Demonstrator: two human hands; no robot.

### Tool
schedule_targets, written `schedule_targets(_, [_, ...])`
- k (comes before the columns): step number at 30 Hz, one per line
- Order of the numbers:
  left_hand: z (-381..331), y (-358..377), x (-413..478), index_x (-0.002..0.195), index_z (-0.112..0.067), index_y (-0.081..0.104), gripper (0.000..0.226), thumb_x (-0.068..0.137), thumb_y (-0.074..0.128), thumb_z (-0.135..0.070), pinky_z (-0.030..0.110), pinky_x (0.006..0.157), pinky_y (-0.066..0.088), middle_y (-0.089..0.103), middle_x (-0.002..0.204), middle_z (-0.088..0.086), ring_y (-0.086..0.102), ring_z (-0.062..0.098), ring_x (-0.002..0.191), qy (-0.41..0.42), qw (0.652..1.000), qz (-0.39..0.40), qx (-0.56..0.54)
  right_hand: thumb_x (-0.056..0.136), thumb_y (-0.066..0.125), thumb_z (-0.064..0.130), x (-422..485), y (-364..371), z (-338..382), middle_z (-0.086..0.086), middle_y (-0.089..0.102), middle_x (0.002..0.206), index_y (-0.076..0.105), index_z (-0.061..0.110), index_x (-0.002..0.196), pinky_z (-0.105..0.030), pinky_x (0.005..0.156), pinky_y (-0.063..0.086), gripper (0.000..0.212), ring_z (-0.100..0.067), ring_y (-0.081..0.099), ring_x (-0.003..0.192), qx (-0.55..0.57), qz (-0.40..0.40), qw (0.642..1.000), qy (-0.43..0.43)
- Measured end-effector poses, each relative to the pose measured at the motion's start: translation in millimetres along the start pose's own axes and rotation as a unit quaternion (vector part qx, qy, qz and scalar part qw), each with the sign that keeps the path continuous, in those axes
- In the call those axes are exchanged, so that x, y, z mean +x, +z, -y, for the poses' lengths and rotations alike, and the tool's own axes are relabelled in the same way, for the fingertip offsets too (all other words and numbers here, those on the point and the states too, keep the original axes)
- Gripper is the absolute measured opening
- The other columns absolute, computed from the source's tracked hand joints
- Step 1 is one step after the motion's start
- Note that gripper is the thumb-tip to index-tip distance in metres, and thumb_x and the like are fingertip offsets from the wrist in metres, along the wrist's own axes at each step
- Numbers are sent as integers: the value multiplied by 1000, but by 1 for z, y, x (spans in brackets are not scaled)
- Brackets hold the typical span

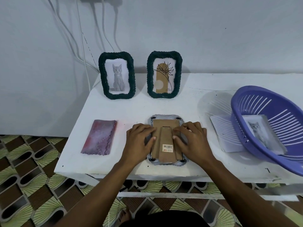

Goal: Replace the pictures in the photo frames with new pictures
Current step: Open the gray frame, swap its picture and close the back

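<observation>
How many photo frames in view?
3. The cat frame stands at the back left; the plant frame stands just right of it; the grey frame lies face down near the front edge. None looks hidden.

Across the table point(164, 108) a bare strip runs between the cat frame point(116, 76) and plant frame point(164, 74), which stand at the back, and the face-down frame point(165, 141) in front. The cloth point(99, 137) lies flat at the left, apart from it. At the right the tilted basket point(282, 115) fills the corner. The left hand point(139, 140) and right hand point(193, 140) cover the face-down frame's long sides.
</observation>
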State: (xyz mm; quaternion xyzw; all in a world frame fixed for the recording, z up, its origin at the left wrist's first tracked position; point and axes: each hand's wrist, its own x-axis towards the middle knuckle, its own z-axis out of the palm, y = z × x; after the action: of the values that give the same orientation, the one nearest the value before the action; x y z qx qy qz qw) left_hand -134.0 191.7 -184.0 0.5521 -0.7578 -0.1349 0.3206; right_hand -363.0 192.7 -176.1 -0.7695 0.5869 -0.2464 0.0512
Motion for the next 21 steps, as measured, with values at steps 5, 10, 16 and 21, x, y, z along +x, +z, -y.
schedule_targets(5, [1,1,1,117,-19,67,30,92,56,-30,38,89,40,64,118,-4,50,15,114,4,1000,-1,8,87,47,50,-1,3,-2,3,58,116,65,26,112,-35,80,33,39,-20,44,109,30,2,1000,4])
schedule_targets(10, [2,2,2,120,-19,65,38,93,49,-40,37,91,39,61,123,-5,46,15,118,2,999,9,32,86,46,52,0,5,-4,5,56,127,63,30,118,-34,86,31,43,-18,40,119,32,8,999,17])
schedule_targets(16, [-1,0,8,120,-21,64,44,88,48,-46,33,91,32,56,128,-6,40,13,122,-12,999,15,27,85,51,49,3,3,-5,9,52,130,65,33,113,-36,87,30,36,-15,36,122,62,4,998,25])
schedule_targets(21, [3,-5,38,122,-22,62,38,89,57,-38,33,93,33,50,125,-3,39,16,119,-24,999,17,-15,86,60,39,30,-2,-17,4,60,118,68,27,108,-45,89,43,27,-19,48,111,107,-31,992,54])
